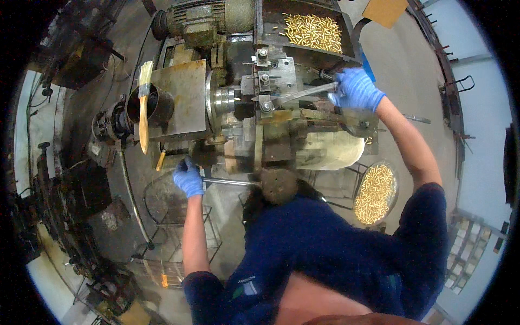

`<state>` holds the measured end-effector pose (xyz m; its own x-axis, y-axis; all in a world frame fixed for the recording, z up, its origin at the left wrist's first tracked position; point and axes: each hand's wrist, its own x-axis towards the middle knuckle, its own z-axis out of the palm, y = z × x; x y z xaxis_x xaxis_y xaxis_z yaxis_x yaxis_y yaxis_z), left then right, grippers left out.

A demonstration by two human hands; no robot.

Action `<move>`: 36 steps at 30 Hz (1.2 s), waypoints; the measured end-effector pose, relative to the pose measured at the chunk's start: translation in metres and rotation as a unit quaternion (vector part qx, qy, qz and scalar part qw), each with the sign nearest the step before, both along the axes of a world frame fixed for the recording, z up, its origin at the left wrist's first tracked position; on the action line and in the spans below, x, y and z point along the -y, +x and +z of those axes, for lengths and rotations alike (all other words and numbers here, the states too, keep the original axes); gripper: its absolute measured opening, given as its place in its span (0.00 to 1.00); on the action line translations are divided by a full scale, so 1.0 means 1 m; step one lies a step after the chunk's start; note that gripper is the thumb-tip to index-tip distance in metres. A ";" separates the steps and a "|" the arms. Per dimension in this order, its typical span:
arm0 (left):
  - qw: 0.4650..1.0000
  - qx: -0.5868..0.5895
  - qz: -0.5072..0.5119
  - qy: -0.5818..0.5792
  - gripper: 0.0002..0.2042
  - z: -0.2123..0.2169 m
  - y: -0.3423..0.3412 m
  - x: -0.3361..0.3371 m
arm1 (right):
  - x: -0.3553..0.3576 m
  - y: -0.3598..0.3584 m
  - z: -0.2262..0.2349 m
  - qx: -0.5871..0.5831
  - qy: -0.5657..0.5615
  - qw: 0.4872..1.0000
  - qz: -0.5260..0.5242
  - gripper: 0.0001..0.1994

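I stand at a greasy lathe-like machine. My left hand (188, 177), in a blue glove with dark fingertips, is closed round the left end of a metal rod lever (230, 181). The lever runs right to a round dark hub (279, 186) in front of my body. On the machine's right side, my right hand (357, 89), also blue-gloved, wraps the outer end of a flat steel lever (309, 93). That lever reaches left to a bolted tool block (279, 76). Left of the block is the shiny spindle chuck (225, 101); any workpiece in it is too small to make out.
A metal tray (271, 38) at the back holds a heap of small brass-coloured pieces. More fill a clear bowl (397, 187) at lower right. A paintbrush (143, 116) lies by the sheet-metal cover (184, 100) on the left. An electric motor (208, 19) sits behind.
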<state>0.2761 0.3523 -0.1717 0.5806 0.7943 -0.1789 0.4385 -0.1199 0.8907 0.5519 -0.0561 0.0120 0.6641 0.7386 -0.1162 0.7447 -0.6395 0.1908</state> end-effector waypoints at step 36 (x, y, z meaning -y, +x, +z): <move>0.999 -0.026 -0.008 0.035 0.14 0.014 0.007 0.004 | 0.006 -0.073 0.030 0.017 -0.010 0.999 -0.027 0.29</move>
